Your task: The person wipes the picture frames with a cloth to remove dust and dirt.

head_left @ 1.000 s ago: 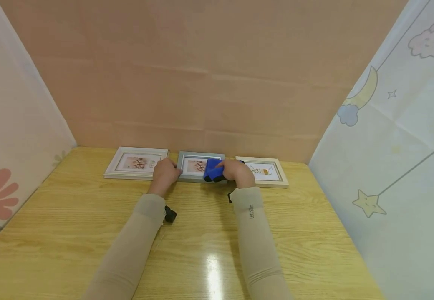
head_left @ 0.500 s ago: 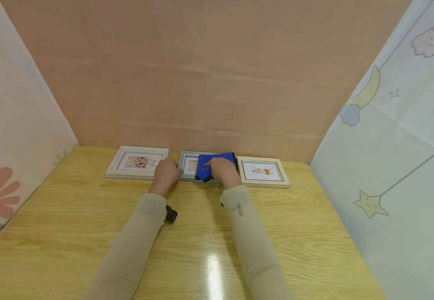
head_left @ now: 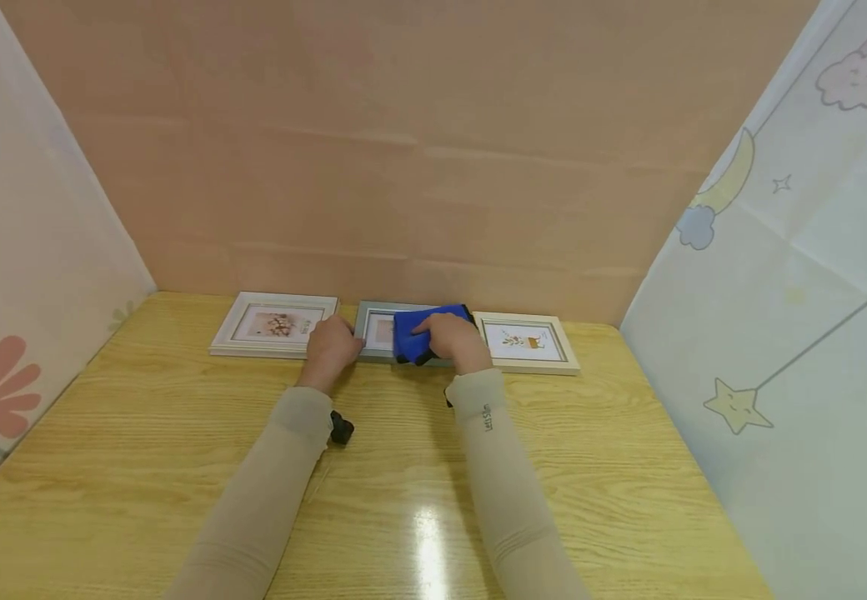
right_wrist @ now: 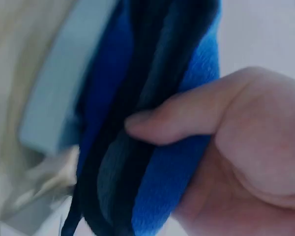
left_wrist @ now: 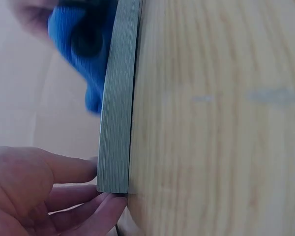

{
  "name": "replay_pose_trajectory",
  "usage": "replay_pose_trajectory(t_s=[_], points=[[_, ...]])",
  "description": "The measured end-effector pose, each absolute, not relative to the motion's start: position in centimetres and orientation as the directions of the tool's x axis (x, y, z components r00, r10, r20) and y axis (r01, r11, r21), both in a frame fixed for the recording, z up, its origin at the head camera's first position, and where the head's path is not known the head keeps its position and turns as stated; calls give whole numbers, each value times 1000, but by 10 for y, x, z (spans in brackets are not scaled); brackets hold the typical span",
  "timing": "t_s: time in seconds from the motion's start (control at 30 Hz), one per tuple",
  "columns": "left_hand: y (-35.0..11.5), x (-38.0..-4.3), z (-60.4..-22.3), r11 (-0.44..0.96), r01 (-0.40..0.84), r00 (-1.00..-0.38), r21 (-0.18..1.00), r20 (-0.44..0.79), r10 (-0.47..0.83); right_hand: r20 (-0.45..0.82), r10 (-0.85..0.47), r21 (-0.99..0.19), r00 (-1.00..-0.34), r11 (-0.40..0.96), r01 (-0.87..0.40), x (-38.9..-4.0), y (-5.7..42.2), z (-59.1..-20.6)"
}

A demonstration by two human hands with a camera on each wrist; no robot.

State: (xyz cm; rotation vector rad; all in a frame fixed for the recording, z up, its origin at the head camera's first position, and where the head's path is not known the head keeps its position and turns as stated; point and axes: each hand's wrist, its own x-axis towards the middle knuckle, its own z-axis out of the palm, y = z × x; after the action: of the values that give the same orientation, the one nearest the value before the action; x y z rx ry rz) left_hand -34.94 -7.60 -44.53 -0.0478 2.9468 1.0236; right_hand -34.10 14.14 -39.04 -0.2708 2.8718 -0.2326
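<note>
In the head view, a grey picture frame (head_left: 363, 320) lies flat in the middle of a row of three. My left hand (head_left: 331, 343) pinches its left end; the left wrist view puts the thumb at the frame's upper edge and the fingers curled at the end of its grey side (left_wrist: 119, 98). A folded blue cloth (head_left: 408, 332) with black edging covers much of the frame's right part. My right hand (head_left: 452, 337) grips this cloth over the frame. Up close in the right wrist view, the thumb presses on the cloth's dark border (right_wrist: 113, 191).
To the left lies a white picture frame (head_left: 279, 325) with a flower print, partly behind my left hand. A cream picture frame (head_left: 527, 342) lies at the right. The wooden table (head_left: 373, 517) meets a brown backdrop (head_left: 403, 167) just behind the row, with printed panels on both sides.
My right hand and the cloth have moved left along the grey frame since a second ago, then slightly back right. More of the cream frame shows. My left hand has stayed in place.
</note>
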Motion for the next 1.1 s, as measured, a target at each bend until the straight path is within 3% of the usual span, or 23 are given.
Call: replay_pose_trajectory(t_s=[0.23,1.1], points=[[-75,-348,-444,787,-28,-1000,616,-25,-16,-231,-156,-184,-960,976,-114,-338,162,-385],[-76,-349,-446,795,-49,-999,604,-42,-29,-113,-362,-32,-925,932,-360,-346,103,-415]])
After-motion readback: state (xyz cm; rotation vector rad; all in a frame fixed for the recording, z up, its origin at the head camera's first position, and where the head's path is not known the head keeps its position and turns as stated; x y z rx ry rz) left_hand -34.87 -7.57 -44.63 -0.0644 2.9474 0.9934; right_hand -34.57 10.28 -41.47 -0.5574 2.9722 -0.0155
